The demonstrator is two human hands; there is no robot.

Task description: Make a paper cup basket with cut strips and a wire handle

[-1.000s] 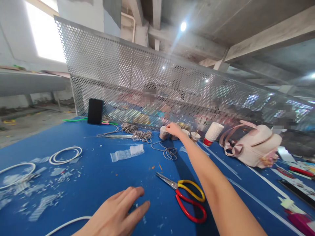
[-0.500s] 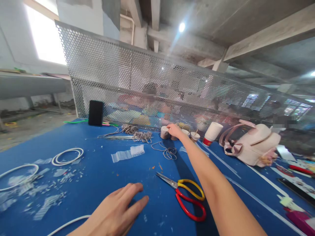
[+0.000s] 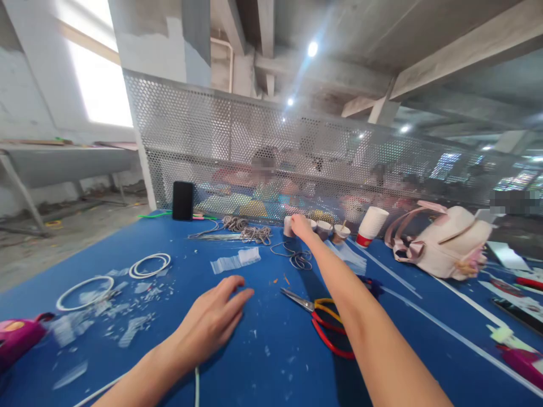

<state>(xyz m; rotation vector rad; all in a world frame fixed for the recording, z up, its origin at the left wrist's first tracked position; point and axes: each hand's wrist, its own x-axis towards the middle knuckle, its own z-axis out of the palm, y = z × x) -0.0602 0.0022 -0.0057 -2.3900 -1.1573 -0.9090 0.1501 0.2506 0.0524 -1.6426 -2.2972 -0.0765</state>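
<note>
Right hand (image 3: 302,225) hides its fingertips among small cups (image 3: 324,229).

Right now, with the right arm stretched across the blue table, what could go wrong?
The right hand reaches among small paper cups standing close together; a nudge may tip one. The forearm passes over the open red-and-yellow scissors, so lowering it might meet the blades. The left hand rests flat near plastic scraps.

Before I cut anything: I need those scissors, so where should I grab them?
Grip the scissors by the yellow and red loop handles, coming from the near side. The blades point away to the left, and the right arm overlaps the handles, so it likely must shift first.
</note>
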